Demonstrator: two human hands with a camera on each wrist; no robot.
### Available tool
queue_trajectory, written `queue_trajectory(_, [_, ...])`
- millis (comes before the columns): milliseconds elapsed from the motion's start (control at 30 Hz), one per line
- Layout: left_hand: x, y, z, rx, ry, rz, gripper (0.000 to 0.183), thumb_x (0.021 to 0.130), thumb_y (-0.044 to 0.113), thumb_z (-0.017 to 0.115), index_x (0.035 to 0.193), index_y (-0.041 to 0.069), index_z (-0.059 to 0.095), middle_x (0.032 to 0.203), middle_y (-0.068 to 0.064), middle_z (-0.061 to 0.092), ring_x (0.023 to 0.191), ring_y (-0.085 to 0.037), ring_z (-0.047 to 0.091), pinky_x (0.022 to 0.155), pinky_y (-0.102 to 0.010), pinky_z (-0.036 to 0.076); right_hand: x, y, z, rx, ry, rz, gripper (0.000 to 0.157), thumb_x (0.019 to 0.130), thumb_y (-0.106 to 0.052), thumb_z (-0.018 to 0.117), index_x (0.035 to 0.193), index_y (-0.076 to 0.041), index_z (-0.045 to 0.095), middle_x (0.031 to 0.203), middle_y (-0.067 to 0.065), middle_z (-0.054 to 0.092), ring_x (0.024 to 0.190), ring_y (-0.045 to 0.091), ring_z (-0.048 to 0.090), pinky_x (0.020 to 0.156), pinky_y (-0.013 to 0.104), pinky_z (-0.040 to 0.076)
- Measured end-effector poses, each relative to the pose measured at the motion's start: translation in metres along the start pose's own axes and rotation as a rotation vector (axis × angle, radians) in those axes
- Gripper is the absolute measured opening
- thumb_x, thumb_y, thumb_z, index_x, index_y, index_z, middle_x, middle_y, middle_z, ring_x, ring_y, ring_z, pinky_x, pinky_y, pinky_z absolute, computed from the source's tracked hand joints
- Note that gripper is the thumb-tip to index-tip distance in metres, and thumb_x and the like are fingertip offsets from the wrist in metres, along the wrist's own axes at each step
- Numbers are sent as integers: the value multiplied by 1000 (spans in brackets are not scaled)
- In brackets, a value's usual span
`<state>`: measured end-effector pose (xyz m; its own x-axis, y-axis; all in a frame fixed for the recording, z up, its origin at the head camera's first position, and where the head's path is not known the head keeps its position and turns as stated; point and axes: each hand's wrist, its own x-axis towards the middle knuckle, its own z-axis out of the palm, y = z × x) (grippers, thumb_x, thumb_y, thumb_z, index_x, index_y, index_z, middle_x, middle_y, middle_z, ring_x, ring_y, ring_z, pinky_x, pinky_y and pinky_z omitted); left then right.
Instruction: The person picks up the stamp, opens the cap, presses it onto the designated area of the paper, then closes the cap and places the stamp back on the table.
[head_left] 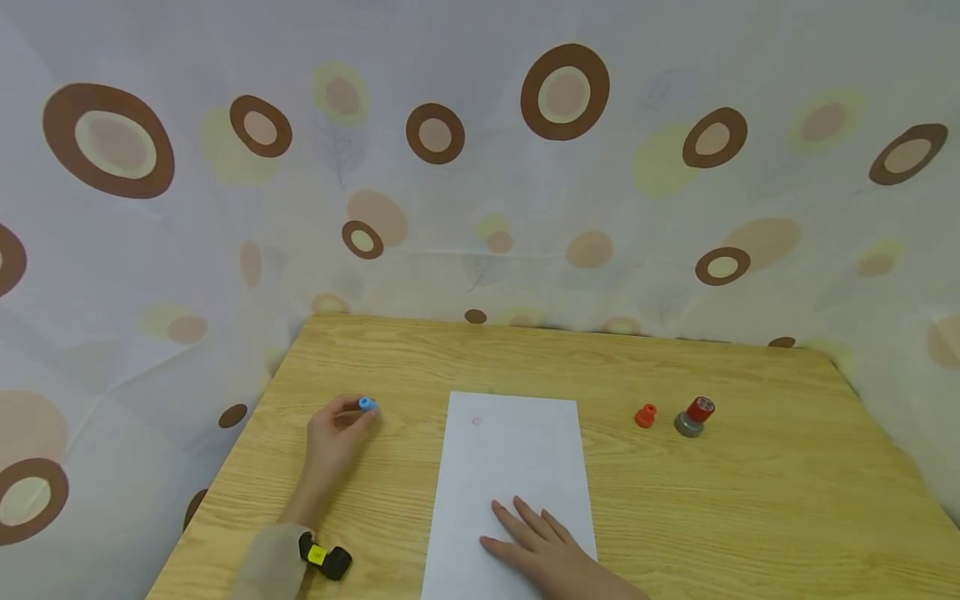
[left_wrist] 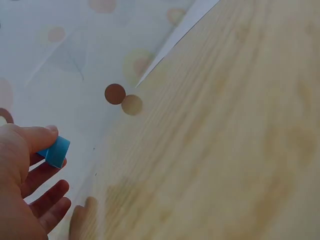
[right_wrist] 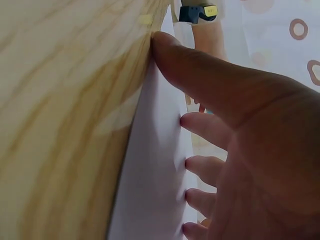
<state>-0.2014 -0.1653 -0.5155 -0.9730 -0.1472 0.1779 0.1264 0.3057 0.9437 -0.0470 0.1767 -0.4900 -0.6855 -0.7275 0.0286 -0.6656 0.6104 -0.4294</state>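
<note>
blue piece (head_left: pixel 367 404) is pinched in the left hand (head_left: pixel 336 435), left of paper (head_left: pixel 517 454) on which the outspread right hand (head_left: pixel 538 546) is rested, in what is judged a positioning step, with a firm, careful pinch seemingly called for next.

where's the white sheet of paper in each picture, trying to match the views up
Head: the white sheet lies at lower centre, under the right hand.
Left wrist: a narrow white wedge, upper middle, running to the top edge.
Right wrist: a long strip near the middle, widening toward the bottom.
Shared landmark: the wood-grain table, showing along the sheet's edge in all three.
</note>
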Motion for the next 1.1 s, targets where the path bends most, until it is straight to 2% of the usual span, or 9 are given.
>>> queue_trajectory(133, [9,-8,-1,-4,28,-28,21,86,15,79,102,4,72,103,-10,70,87,-19,63,74,-22,52,0,0,-2,77,-80,43,72,93,-67,49,153,-29,38,162,10,24,146,40,22,105,68,31])
queue_trajectory(233, [13,-15,-3,-14,50,-43,21,86,13,78,102,3,71,101,-11,69,86,-20,61,71,-21,52,0,1,-1,94,-103,65,71,93,-68,49,153,-31,38,163,8,24,147,38,22,105,68,29])
queue_trajectory(367, [15,-20,-5,-13,61,-47,19,87,11,76,103,2,70,101,-12,67,86,-21,60,69,-20,52,-1,2,4,56,-57,42,68,94,-66,48,152,-30,41,162,9,27,145,39,25,104,68,32])
queue_trajectory(500, [15,-21,-7,29,66,-52,20,88,9,73,104,-1,69,102,-15,66,88,-22,59,71,-19,51,-2,3,5,22,-16,15,67,95,-65,48,151,-29,42,161,10,29,144,40,27,103,67,34])
queue_trajectory(667, [15,-19,-8,104,105,-41,21,88,8,68,106,-3,67,102,-16,65,90,-23,58,73,-23,47,-3,4,4,16,2,1,67,95,-65,49,151,-29,42,161,10,29,144,41,28,102,67,35])
queue_trajectory(767, [16,-20,-7,105,119,-49,22,89,8,65,108,-2,67,102,-15,65,88,-22,58,73,-24,47,-3,5,4,8,18,-9,68,94,-65,51,151,-28,43,160,11,30,143,41,29,101,67,35])
queue_trajectory(1100, [19,-18,-9,95,111,-21,28,89,3,63,117,-2,64,108,-15,64,84,-20,54,70,-19,43,-1,4,1,55,-23,19,72,92,-67,53,152,-30,40,161,10,28,145,41,26,101,69,34])
